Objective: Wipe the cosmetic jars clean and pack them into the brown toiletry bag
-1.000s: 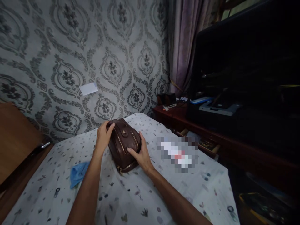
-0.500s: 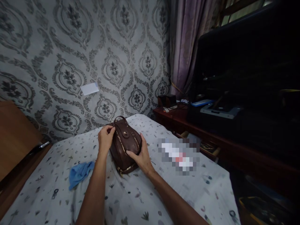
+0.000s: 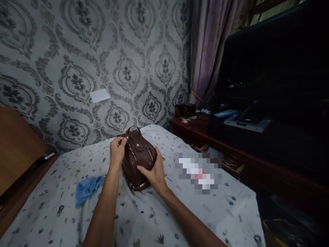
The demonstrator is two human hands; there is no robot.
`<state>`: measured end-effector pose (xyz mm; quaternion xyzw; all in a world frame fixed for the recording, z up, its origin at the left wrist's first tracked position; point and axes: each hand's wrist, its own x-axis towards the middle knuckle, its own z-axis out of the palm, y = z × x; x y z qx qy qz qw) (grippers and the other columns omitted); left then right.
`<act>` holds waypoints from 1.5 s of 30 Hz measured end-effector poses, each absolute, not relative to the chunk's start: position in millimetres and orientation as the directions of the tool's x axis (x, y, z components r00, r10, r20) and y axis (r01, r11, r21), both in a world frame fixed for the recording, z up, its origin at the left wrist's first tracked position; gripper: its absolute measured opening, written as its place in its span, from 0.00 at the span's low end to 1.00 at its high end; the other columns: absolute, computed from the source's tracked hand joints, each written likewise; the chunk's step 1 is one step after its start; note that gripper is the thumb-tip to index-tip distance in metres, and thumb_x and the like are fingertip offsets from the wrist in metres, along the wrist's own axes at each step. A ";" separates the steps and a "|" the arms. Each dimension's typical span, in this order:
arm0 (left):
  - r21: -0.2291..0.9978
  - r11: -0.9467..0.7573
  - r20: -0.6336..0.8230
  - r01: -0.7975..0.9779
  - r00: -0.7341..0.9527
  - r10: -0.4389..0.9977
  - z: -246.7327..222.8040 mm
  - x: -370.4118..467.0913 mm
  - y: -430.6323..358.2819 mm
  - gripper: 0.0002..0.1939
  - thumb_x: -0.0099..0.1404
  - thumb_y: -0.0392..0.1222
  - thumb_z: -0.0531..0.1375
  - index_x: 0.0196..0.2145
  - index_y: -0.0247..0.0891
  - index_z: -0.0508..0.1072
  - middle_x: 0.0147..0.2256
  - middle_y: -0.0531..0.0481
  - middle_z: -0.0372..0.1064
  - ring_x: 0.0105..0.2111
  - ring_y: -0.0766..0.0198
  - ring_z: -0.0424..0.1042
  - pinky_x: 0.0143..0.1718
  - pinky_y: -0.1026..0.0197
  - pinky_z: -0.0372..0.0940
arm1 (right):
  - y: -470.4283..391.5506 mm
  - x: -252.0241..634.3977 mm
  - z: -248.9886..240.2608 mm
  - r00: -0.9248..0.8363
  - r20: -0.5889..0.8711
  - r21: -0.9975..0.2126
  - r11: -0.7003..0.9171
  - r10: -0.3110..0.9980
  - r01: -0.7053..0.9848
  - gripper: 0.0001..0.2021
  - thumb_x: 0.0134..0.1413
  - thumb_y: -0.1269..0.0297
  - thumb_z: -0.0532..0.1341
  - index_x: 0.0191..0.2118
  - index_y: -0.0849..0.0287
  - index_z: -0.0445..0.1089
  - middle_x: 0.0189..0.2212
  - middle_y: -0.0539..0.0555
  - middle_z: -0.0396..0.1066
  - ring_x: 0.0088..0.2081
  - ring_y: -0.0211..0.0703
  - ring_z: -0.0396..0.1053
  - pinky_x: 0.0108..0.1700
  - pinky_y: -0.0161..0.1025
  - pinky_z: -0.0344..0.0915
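A brown leather handbag [image 3: 144,156] with gold zips, a round gold clasp and a short top handle lies on the patterned white sheet [image 3: 144,226]. At its upper left edge, by the base of the handle, my left hand [image 3: 118,151] is closed with thumb and forefinger pinched together. Whatever small part they pinch is hidden by the fingertips. My right hand [image 3: 156,173] grips the lower right side of the bag, thumb on the front and fingers along the far side. A blue cloth [image 3: 88,190] lies crumpled to the left of my left forearm.
A blurred-out item [image 3: 197,171] lies on the bed to the right. Beyond stands a dark red desk [image 3: 189,127] with a part-open drawer [image 3: 232,168] and a large black screen-like object [image 3: 269,75]. A brown panel [image 3: 20,147] rises at left. Patterned wallpaper covers the wall behind.
The view has shifted slightly, so the surroundings sit a little further right. Both hands keep nearly the same hold on the handbag; my right thumb has slid slightly left across its front.
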<state>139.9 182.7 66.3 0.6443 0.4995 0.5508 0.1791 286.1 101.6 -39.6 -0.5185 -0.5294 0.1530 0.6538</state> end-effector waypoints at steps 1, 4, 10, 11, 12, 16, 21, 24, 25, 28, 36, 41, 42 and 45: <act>0.784 -0.438 0.527 0.440 -0.099 0.844 67.0 140.6 181.5 0.12 0.58 0.47 0.56 0.28 0.37 0.74 0.27 0.51 0.71 0.29 0.63 0.67 0.32 0.63 0.61 | 101.6 286.0 -39.6 0.395 0.535 -0.839 0.416 0.747 0.351 0.54 0.42 0.51 0.73 0.71 0.58 0.46 0.67 0.65 0.55 0.68 0.64 0.54 0.68 0.61 0.52; 0.784 -0.442 0.519 0.435 -0.069 0.852 69.9 141.0 177.2 0.12 0.58 0.47 0.56 0.27 0.37 0.73 0.26 0.52 0.70 0.29 0.63 0.67 0.32 0.63 0.61 | 101.9 286.0 -40.0 0.390 0.538 -0.837 0.417 0.747 0.355 0.53 0.42 0.51 0.72 0.71 0.58 0.46 0.67 0.65 0.55 0.68 0.64 0.54 0.68 0.61 0.52; 0.751 -0.454 0.510 0.480 0.014 0.860 77.1 136.5 171.4 0.11 0.58 0.47 0.57 0.26 0.39 0.73 0.25 0.53 0.69 0.29 0.62 0.67 0.33 0.62 0.61 | 103.4 286.3 -42.2 0.393 0.542 -0.835 0.425 0.743 0.349 0.54 0.42 0.49 0.72 0.71 0.57 0.46 0.66 0.65 0.56 0.67 0.64 0.54 0.68 0.61 0.52; 0.741 -0.458 0.513 0.491 0.026 0.858 77.8 135.8 171.0 0.10 0.58 0.47 0.57 0.26 0.39 0.72 0.25 0.53 0.69 0.29 0.62 0.67 0.33 0.62 0.62 | 103.5 286.5 -42.3 0.393 0.538 -0.838 0.423 0.746 0.344 0.54 0.42 0.49 0.72 0.71 0.57 0.46 0.67 0.65 0.55 0.68 0.64 0.54 0.69 0.61 0.52; 0.731 -0.461 0.516 0.502 0.035 0.856 78.4 135.5 170.5 0.10 0.59 0.47 0.57 0.26 0.39 0.72 0.25 0.53 0.69 0.29 0.62 0.67 0.34 0.61 0.62 | 103.5 286.6 -42.3 0.391 0.532 -0.842 0.420 0.751 0.338 0.54 0.42 0.48 0.72 0.71 0.57 0.46 0.67 0.65 0.55 0.68 0.64 0.54 0.69 0.61 0.51; 0.686 -0.482 0.554 0.545 0.038 0.832 81.3 141.3 161.1 0.07 0.61 0.44 0.57 0.34 0.39 0.71 0.32 0.50 0.71 0.36 0.58 0.70 0.42 0.57 0.66 | 102.4 287.7 -42.0 0.370 0.525 -0.847 0.427 0.767 0.317 0.55 0.43 0.45 0.72 0.71 0.58 0.45 0.68 0.66 0.53 0.69 0.63 0.52 0.70 0.61 0.49; 0.339 -0.551 0.748 0.762 0.136 0.649 92.8 167.9 135.1 0.19 0.67 0.40 0.55 0.55 0.36 0.65 0.52 0.37 0.67 0.56 0.47 0.65 0.59 0.45 0.60 | 100.9 290.0 -43.2 0.346 0.536 -0.841 0.450 0.770 0.300 0.51 0.50 0.43 0.67 0.72 0.58 0.45 0.69 0.65 0.52 0.69 0.60 0.51 0.70 0.60 0.49; 0.118 -0.528 0.727 0.841 0.289 0.622 104.0 184.8 132.5 0.25 0.66 0.35 0.56 0.60 0.36 0.63 0.58 0.35 0.64 0.61 0.45 0.60 0.61 0.42 0.57 | 100.8 292.4 -43.2 0.344 0.538 -0.842 0.473 0.769 0.260 0.37 0.63 0.45 0.56 0.71 0.57 0.48 0.70 0.62 0.52 0.71 0.54 0.49 0.72 0.57 0.47; 0.063 -0.519 0.687 0.853 0.340 0.643 107.8 189.1 135.4 0.25 0.65 0.34 0.56 0.60 0.37 0.65 0.59 0.35 0.64 0.63 0.44 0.58 0.62 0.41 0.56 | 101.0 293.3 -43.0 0.348 0.535 -0.845 0.479 0.770 0.239 0.34 0.66 0.46 0.53 0.71 0.57 0.49 0.70 0.61 0.52 0.71 0.51 0.48 0.72 0.56 0.46; 0.005 -0.484 0.524 0.875 0.410 0.747 116.3 197.3 150.3 0.15 0.66 0.38 0.59 0.50 0.39 0.75 0.53 0.37 0.72 0.59 0.43 0.65 0.58 0.43 0.60 | 102.0 295.0 -42.3 0.358 0.521 -0.853 0.489 0.775 0.181 0.31 0.66 0.47 0.53 0.69 0.55 0.53 0.69 0.59 0.54 0.70 0.49 0.51 0.72 0.54 0.46; 0.109 -0.364 0.475 0.925 0.273 0.836 112.1 203.8 168.2 0.13 0.69 0.49 0.58 0.41 0.39 0.78 0.41 0.39 0.78 0.43 0.48 0.76 0.40 0.55 0.64 | 105.1 296.3 -41.2 0.401 0.450 -0.879 0.475 0.798 0.041 0.37 0.56 0.48 0.63 0.69 0.54 0.56 0.67 0.59 0.59 0.67 0.53 0.58 0.70 0.54 0.53; 0.172 -0.317 0.463 0.933 0.208 0.862 110.6 205.3 169.1 0.15 0.71 0.50 0.55 0.40 0.38 0.77 0.38 0.40 0.78 0.42 0.48 0.75 0.39 0.56 0.61 | 107.1 295.7 -40.3 0.416 0.406 -0.893 0.449 0.814 -0.008 0.42 0.51 0.48 0.67 0.68 0.57 0.56 0.66 0.60 0.61 0.65 0.54 0.60 0.69 0.53 0.54; 0.184 -0.311 0.457 0.932 0.199 0.867 110.7 205.3 170.2 0.15 0.70 0.50 0.55 0.39 0.38 0.77 0.37 0.40 0.77 0.41 0.49 0.75 0.38 0.57 0.61 | 107.9 294.8 -40.4 0.433 0.404 -0.892 0.452 0.806 -0.009 0.42 0.50 0.49 0.68 0.68 0.57 0.57 0.65 0.60 0.61 0.65 0.54 0.60 0.69 0.53 0.55; 0.221 -0.294 0.438 0.930 0.175 0.882 111.0 204.5 174.1 0.15 0.70 0.50 0.56 0.35 0.37 0.76 0.34 0.43 0.76 0.37 0.52 0.74 0.35 0.58 0.59 | 110.4 292.3 -41.5 0.470 0.405 -0.892 0.452 0.784 0.015 0.40 0.49 0.50 0.69 0.66 0.56 0.59 0.63 0.60 0.64 0.64 0.55 0.62 0.67 0.53 0.57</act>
